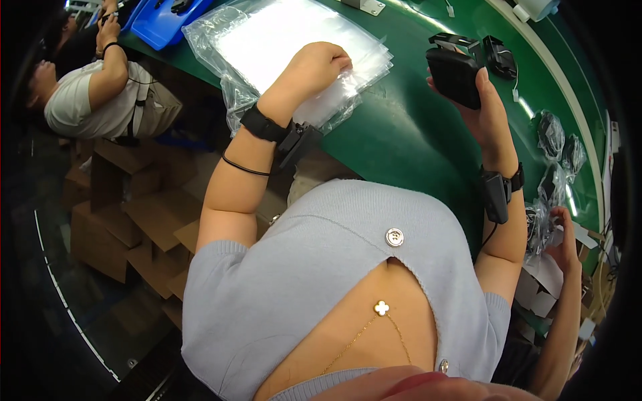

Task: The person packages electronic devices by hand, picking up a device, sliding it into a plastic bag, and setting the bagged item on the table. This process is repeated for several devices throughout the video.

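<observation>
Black rounded-square device held in right fingers, left fingers curled near stacked clear plastic bags' right edge, pinch unclear, open green tabletop between.

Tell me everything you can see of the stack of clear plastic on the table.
The stack of clear plastic lies flat on the green table, in front of the person. Its thin, glossy layers look whitish under glare, with uneven, staggered edges on the right. Looser, crumpled film runs along its left side. The person's left hand is over its near right part, fingers curled at the plastic; whether they grip a layer is unclear, as is whether the layers are bags or sheets.
</observation>
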A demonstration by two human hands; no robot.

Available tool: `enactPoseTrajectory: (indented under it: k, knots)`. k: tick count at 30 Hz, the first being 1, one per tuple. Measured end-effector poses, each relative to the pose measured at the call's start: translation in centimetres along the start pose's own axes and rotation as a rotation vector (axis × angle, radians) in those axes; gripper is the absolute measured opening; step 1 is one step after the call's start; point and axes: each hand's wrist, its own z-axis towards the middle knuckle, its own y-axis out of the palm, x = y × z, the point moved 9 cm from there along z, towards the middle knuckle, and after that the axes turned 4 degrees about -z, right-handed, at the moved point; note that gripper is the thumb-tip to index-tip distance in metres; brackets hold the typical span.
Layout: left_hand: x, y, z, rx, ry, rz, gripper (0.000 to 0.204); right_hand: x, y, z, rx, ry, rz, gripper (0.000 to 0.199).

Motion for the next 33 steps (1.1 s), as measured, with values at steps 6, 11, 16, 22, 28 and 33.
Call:
enactPoseTrajectory:
  k: [6, 11, 16, 22, 28, 33]
  knots:
    - [3.6, 0.8, -0.3, -0.018, 0.095, -0.048, 0.016, -2.1, 4.5, 1.9, -0.143, -0.022, 0.453, 0.065]
    - [3.5, 2.5, 0.1, -0.094, -0.135, -0.326, 0.016, -1.2, 6.8, 4.2, -0.283, -0.024, 0.533, 0.060]
    - [0.4, 2.2, 0.3, 0.118, -0.214, -0.858, 0.017, 2.9, 6.0, 3.8, -0.183, -0.044, -0.017, 0.055]
    - [5.2, -5.1, 0.1, 0.435, 0.193, -0.404, 0.014, -2.1, 10.2, 2.8, -0.239, -0.475, -0.793, 0.062]
    - [15.6, -3.6, -6.5, 0.349, 0.361, -0.282, 0.010, -6.1, 10.5, -2.2, -0.039, -0.553, -0.976, 0.064]
    - [21.3, -2.7, -10.9, 0.397, 0.685, 0.029, 0.013, -4.7, 7.8, -2.6, 0.094, -0.100, -0.063, 0.049]
